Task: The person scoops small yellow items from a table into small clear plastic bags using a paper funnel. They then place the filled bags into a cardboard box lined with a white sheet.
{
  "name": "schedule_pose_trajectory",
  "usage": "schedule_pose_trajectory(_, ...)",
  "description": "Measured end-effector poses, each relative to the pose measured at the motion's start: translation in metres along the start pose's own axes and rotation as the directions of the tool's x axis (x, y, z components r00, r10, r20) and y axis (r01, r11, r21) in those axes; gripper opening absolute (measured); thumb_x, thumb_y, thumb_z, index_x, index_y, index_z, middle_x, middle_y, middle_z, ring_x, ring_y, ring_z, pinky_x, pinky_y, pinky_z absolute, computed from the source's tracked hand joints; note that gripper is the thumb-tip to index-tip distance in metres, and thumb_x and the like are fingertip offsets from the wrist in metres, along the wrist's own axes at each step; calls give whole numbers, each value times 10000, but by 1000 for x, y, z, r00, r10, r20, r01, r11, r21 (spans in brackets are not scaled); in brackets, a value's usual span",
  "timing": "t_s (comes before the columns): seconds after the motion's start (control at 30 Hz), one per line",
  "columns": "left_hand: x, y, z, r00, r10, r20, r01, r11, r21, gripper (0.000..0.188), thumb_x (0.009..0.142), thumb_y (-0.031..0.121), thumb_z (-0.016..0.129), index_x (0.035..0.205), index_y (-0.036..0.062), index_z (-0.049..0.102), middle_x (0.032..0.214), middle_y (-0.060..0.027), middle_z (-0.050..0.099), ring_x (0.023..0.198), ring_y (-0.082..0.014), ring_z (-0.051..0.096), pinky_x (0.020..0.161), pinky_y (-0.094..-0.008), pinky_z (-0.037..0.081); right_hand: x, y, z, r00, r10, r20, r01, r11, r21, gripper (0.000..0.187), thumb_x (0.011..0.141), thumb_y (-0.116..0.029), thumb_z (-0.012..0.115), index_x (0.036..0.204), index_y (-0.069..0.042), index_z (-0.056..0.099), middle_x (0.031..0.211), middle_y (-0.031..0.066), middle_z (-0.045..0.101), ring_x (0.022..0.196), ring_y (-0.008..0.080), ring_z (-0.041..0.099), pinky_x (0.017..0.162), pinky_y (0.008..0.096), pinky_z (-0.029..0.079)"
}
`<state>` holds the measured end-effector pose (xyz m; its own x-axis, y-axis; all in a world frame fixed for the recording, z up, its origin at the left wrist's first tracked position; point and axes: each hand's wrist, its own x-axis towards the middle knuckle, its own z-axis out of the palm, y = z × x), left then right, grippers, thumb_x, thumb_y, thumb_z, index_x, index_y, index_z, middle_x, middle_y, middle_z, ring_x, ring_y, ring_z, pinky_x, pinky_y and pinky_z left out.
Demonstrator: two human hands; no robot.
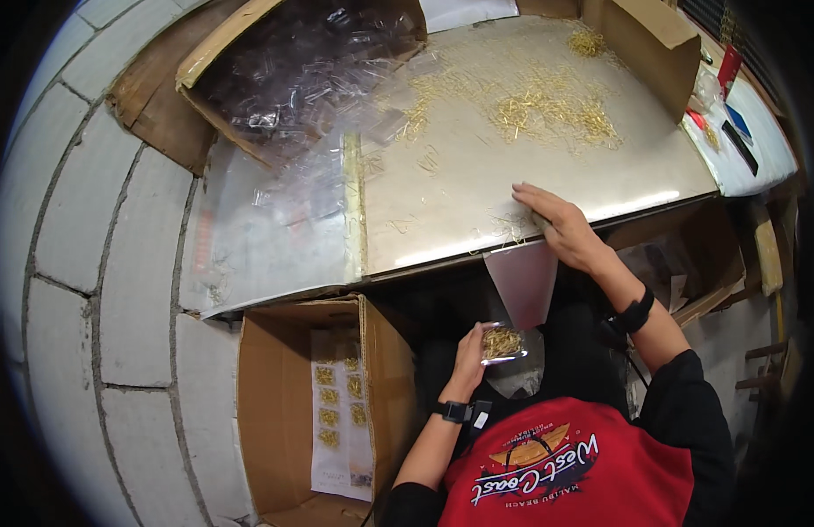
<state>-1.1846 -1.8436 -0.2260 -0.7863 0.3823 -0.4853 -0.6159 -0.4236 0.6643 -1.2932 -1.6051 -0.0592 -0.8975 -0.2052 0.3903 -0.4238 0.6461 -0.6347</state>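
Observation:
My left hand is closed on the side of a small clear plastic packet filled with gold-coloured wire pieces. It holds the packet low, below the lower end of a whitish translucent chute fixed at the table's front edge. On the table edge beside the chute's top lies my right hand, its fingers stretched out together with nothing gripped. A few loose thin wire pieces lie by its fingertips at the chute's mouth. Their exact kind is too small to tell.
More gold wire pieces are spread over the tabletop. A tipped carton at the far left spills clear empty packets. Beside my left arm, an open cardboard box contains several filled packets on white paper. Small tools lie far right.

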Motion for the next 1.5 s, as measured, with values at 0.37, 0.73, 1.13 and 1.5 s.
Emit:
schedule_pose_trajectory(0.37,20,-6,61,997,-82,-8,82,994,75,388,959,334,391,1173,38,522,996,-99,641,832,-192,663,575,-356,582,-41,-42,54,975,-222,-25,206,937,-282,347,794,-123,623,1117,-5,576,1236,130,550,1232,295,469,1018,409,389)
schedule_pose_trajectory(0.73,7,-31,26,978,-174,117,174,985,4,424,1005,333,379,1119,-38,551,1000,-123,643,875,-197,654,760,-329,545,-155,-31,-8,994,60,95,-59,998,-9,262,762,16,610,1024,7,619,1023,150,638,922,325,626,789,379,517)
schedule_pose_trajectory(1.13,-71,49,63,935,68,348,-29,993,-115,569,809,41,572,1335,5,359,1276,-177,493,1158,-298,541,944,-447,503,-145,-45,21,980,151,127,-182,944,277,382,820,-13,583,1197,11,531,1097,180,606,981,307,623,847,362,499)
schedule_pose_trajectory(1.5,-77,51,75,971,140,193,-129,989,-70,371,957,201,500,1276,28,424,1180,-132,559,1047,-224,609,809,-376,574,-140,-58,37,996,-16,92,7,995,104,410,826,-40,603,1226,-11,520,1254,154,544,1089,319,572,883,354,499)
